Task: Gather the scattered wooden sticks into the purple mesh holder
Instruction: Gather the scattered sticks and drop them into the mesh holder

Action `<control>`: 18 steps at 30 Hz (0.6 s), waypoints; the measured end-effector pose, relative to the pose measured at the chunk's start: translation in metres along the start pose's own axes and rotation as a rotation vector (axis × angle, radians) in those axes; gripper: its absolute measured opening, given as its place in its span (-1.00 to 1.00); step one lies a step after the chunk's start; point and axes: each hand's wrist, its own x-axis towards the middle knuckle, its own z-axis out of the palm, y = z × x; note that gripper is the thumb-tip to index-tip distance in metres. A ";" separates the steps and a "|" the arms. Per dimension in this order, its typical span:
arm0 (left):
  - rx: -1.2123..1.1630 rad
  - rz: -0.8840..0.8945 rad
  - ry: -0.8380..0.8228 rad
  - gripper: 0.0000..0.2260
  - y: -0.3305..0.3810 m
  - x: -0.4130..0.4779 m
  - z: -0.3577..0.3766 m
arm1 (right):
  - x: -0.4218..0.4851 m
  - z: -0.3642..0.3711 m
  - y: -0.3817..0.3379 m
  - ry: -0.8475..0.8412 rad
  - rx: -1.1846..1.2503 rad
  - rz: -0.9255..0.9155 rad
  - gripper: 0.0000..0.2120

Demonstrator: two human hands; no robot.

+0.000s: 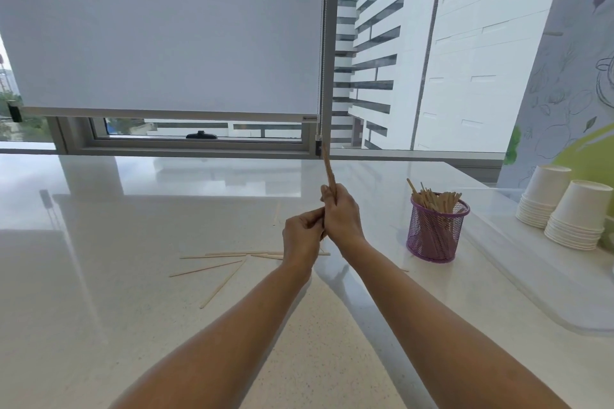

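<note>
Stick-gathering at white table point(133, 309): right hand point(342, 216) clenched round bundle of wooden sticks point(329, 173), held upright above tabletop. Left hand point(304, 236), fingers curled, pinches bundle's lower end, touching right hand. Loose sticks point(212, 267) lie scattered on table below and left of hands. Purple mesh holder point(435, 232), already holding sticks, stands well right of hands. Paper cup stacks point(545, 199) beyond it.

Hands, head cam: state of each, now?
Left hand: fingers curled, pinching the lower end of the stick bundle.
Right hand: closed around the same bundle, held roughly upright.
</note>
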 end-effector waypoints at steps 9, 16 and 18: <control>0.011 -0.064 -0.056 -0.76 -0.006 0.001 0.012 | 0.012 -0.005 0.003 0.187 0.145 0.119 -0.63; -0.224 -0.280 -0.020 -0.63 -0.014 0.004 0.027 | 0.017 -0.011 -0.004 0.199 0.476 0.191 -0.70; -0.320 -0.358 0.064 -0.62 -0.013 0.007 0.029 | 0.017 -0.013 -0.011 0.189 0.586 0.187 -0.70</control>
